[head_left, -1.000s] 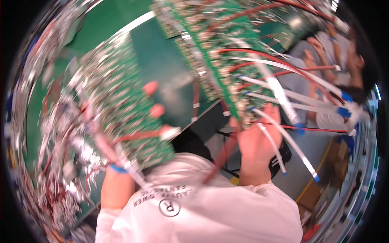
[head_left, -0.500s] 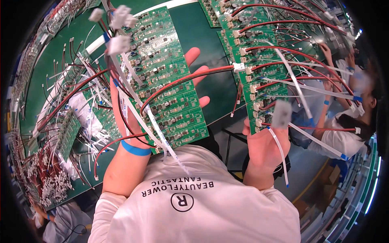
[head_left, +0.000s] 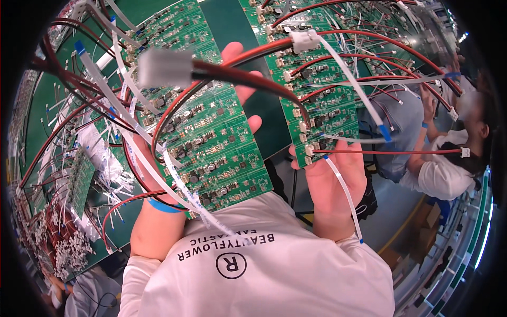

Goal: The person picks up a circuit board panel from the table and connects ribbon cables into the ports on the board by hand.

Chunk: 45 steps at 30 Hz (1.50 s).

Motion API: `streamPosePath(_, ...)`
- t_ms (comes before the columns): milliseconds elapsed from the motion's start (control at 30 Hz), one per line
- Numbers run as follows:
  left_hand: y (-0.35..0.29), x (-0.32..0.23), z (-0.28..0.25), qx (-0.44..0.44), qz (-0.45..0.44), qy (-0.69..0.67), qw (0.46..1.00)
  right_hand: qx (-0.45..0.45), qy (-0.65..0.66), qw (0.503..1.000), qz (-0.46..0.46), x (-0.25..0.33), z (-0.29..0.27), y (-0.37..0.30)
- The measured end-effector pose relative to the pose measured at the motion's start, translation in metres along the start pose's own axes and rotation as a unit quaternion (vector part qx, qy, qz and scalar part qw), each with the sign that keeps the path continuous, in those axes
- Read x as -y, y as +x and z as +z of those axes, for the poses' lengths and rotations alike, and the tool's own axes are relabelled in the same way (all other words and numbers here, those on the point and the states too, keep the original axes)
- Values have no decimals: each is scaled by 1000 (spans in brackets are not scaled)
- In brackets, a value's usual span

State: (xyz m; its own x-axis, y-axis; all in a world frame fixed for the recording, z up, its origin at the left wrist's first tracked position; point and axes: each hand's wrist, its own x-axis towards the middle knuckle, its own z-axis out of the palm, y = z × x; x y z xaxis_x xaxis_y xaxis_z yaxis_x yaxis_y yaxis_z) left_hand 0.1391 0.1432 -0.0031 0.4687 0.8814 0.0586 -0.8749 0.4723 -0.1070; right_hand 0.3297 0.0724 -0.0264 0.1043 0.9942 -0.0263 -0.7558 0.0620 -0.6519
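My spread L hand [head_left: 247, 93] held L board [head_left: 227, 145]; R hand [head_left: 338, 182] gripped R board [head_left: 335, 124], w/ room btwn. Blurry plug [head_left: 165, 68] hid bits.

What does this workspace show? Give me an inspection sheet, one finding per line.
Surface: green table, largely covered.
Job's things: left panel and right panel, both green circuit boards.
Clutter: heap of white connectors, lower left; another board nearby.
Grips: left grip under the left panel, thumb hidden; right grip holds the right panel's lower end.
Cables: red-black cables and white flat cables hang about both panels; one near connector is blurred.
Surroundings: co-worker at right, partly seen person lower left, cardboard boxes lower right.
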Motion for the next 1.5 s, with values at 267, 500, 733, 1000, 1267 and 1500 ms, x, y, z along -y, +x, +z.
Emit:
streamPosePath(267, 6, -2, 0, 12, 1, 84, 996, -15, -20, 1000, 11, 5, 1, 1)
streamPosePath(500, 7, -3, -11, 43, -11, 111, 993, -26, -9, 999, 29, 0, 0, -1)
streamPosePath(733, 9, -9, -9, 26, -24, 127, 991, 0, 13, 999, 33, -1, 0, 1)
streamPosePath(1000, -5, -4, -9, -12, 35, 183, 982, 14, 7, 1000, 6, 9, 1, 1)
streamPosePath(1267, -2, -5, -6, 12, 6, 222, 975, 12, 14, 1000, -20, 13, 0, -7)
streamPosePath(1500, -6, -7, -13, 24, -20, 152, 988, 26, 68, 997, 8, 13, -1, -8)
